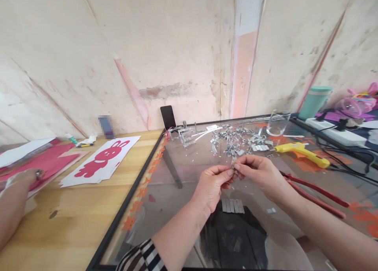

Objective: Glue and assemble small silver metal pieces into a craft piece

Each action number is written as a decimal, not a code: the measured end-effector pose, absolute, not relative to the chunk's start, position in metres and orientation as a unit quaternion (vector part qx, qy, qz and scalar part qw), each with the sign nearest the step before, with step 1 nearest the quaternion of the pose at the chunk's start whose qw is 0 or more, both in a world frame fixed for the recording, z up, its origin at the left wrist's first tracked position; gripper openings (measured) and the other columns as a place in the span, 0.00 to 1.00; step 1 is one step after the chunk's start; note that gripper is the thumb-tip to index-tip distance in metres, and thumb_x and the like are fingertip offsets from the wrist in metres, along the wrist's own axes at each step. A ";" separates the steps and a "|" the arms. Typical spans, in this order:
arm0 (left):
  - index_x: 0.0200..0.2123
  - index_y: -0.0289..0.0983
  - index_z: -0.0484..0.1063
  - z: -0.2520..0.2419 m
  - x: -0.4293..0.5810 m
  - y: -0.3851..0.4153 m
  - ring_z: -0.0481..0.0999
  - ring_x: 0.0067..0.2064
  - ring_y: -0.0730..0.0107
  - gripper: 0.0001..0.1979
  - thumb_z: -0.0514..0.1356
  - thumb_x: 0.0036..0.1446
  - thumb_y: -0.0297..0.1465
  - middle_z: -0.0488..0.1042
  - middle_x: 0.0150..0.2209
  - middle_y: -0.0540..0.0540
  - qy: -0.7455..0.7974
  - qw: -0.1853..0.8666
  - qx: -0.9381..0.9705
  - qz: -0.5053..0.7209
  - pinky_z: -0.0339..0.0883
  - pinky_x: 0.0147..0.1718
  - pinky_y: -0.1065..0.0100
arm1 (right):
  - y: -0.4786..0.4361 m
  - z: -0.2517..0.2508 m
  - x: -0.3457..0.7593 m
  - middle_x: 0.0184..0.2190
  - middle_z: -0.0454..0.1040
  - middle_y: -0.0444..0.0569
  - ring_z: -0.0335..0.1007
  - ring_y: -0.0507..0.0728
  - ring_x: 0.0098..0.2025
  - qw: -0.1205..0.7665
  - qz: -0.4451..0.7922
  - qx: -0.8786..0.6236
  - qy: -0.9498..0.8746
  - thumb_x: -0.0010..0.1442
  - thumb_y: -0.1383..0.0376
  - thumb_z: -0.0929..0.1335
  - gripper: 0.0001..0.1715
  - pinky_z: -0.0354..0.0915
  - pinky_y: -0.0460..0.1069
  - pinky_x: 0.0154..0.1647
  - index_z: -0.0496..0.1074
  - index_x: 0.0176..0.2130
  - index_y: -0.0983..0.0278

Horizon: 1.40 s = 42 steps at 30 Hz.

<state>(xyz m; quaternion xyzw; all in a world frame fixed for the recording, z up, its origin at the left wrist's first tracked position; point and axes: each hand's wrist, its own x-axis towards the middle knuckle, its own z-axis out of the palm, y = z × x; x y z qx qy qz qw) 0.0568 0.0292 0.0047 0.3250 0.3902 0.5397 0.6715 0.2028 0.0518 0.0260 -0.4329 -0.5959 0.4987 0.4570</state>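
Above the glass tabletop [189, 208], my left hand [214, 182] and my right hand [260, 174] meet fingertip to fingertip. Both pinch a small silvery metal piece [233, 161], mostly covered by the fingers. Just below them, a row of flat grey strips [233, 206] lies side by side on the glass. Beyond the hands spreads a loose heap of small metal pieces [233, 139]. Red-handled pliers [320, 192] lie partly behind my right forearm. A yellow glue gun [307, 151] rests to the right of the heap.
Toward the back right stand a drinking glass [278, 123], a teal tumbler [315, 102] and a white power strip [335, 131] with cables. A phone [168, 117] leans on the wall. At left, another person's hand [25, 178] touches red sheets beside a rabbit print [108, 161].
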 end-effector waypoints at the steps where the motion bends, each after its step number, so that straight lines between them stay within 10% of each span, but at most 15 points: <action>1: 0.27 0.33 0.78 0.005 0.057 0.029 0.70 0.25 0.77 0.15 0.73 0.35 0.34 0.76 0.24 0.45 0.391 0.669 0.324 0.542 0.58 0.24 0.75 | 0.051 0.026 0.202 0.17 0.69 0.41 0.63 0.50 0.22 0.459 0.500 -0.433 -0.593 0.47 0.59 0.72 0.11 0.61 0.47 0.26 0.72 0.23 0.63; 42: 0.28 0.32 0.78 0.012 0.060 0.027 0.71 0.25 0.78 0.15 0.74 0.33 0.30 0.77 0.25 0.45 0.369 0.660 0.251 0.605 0.64 0.24 0.77 | 0.048 0.024 0.197 0.20 0.69 0.43 0.61 0.51 0.24 0.491 0.560 -0.409 -0.527 0.45 0.54 0.74 0.16 0.59 0.47 0.27 0.75 0.26 0.64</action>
